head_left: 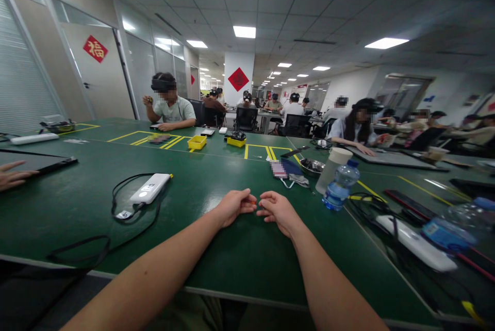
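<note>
Left hand (234, 206): resting low over the green table (247, 261), fingers curled in, thumb and forefinger closed on a small orange piece (252, 201).
Right hand (277, 210): fingers bent and drawn close, tips just beside the small orange piece; touching or gripping it, cannot tell.
Small orange piece: between the two sets of fingertips, close above the table top; mostly hidden, kind not discernible.
White power bank (150, 188): left of the fingers and slightly beyond them, well apart, lying flat with a black cable (113, 197) looping from it.
Water bottle (341, 185): right of the fingers and beyond them, upright, blue-capped; white cup (331, 168) just behind it.
Metal bowl (311, 166): beyond the fingers, to the right.
Yellow trays (197, 142): far beyond the fingers.
Another person's hand (11, 176): far left of the fingers, flat on the table beside a dark tablet (36, 161).
</note>
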Motion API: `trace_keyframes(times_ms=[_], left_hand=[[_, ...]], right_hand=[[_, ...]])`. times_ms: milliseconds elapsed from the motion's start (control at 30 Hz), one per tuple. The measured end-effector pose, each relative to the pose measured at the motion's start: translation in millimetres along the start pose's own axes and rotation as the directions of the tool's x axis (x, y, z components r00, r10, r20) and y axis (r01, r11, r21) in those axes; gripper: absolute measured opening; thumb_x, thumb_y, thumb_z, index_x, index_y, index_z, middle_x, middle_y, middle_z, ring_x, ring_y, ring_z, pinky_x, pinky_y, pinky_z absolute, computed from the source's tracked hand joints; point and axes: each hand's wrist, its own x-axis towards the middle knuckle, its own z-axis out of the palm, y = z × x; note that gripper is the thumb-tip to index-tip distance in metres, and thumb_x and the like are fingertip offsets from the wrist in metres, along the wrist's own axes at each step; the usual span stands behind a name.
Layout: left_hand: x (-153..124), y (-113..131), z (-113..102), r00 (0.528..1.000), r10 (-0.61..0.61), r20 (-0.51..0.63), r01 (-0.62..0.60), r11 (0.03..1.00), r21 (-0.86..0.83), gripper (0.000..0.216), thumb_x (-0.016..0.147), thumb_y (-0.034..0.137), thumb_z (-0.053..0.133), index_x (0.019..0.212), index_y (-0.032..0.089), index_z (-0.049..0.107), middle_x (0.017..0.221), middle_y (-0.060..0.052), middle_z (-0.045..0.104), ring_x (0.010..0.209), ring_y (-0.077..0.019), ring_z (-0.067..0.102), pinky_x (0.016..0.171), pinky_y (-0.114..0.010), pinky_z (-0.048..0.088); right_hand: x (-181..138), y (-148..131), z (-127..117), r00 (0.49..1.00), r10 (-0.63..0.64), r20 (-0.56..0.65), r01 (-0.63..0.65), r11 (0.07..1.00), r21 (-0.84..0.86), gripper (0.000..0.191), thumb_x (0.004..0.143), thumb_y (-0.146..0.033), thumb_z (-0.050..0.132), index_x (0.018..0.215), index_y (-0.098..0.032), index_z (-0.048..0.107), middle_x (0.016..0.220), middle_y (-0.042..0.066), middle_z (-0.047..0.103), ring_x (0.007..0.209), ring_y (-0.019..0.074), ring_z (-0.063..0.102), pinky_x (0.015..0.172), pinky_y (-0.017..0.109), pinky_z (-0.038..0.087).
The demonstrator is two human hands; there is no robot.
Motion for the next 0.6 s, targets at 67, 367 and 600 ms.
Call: trace_keyframes(times_ms=[67, 367, 600], left_hand=[[-0.5, 0.3, 0.3, 1.0, -0.004, 0.006, 0.003, 1.0, 0.005, 0.033, 0.082, 0.037, 0.051, 0.08, 0.006, 0.063, 0.078, -0.012, 0.065, 0.064, -0.0134, 0.063, 0.064, -0.024, 0.053], [-5.5, 6.2, 6.3, 0.996, -0.065, 0.056, 0.065, 0.998, 0.007, 0.044, 0.086, 0.043, 0.042, 0.08, 0.005, 0.064, 0.078, -0.014, 0.066, 0.065, -0.0136, 0.063, 0.068, -0.025, 0.051], [-7.0, 7.4, 7.9, 0.997, -0.07, 0.042, 0.07, 0.998, 0.001, 0.043, 0.085, 0.042, 0.043, 0.079, 0.005, 0.064, 0.081, -0.015, 0.066, 0.064, -0.0138, 0.063, 0.069, -0.025, 0.051]], right_hand=[[1.0, 1.2, 0.0, 1.0, -0.015, -0.009, 0.015, 1.0, -0.01, 0.025, 0.069, -0.031, 0.064, 0.09, -0.019, 0.054, 0.075, 0.001, 0.062, 0.056, 0.0112, 0.063, 0.04, 0.015, 0.044], [5.2, 0.0, -0.9, 0.998, 0.044, 0.054, -0.052, 0.986, 0.158, 0.042, 0.08, -0.055, 0.042, 0.085, -0.016, 0.058, 0.072, 0.004, 0.061, 0.053, 0.0111, 0.06, 0.046, 0.022, 0.048], [6.2, 1.4, -2.4, 0.997, 0.052, 0.052, -0.061, 0.98, 0.191, 0.047, 0.08, -0.058, 0.036, 0.083, -0.017, 0.059, 0.076, 0.005, 0.06, 0.053, 0.0115, 0.059, 0.046, 0.023, 0.048]])
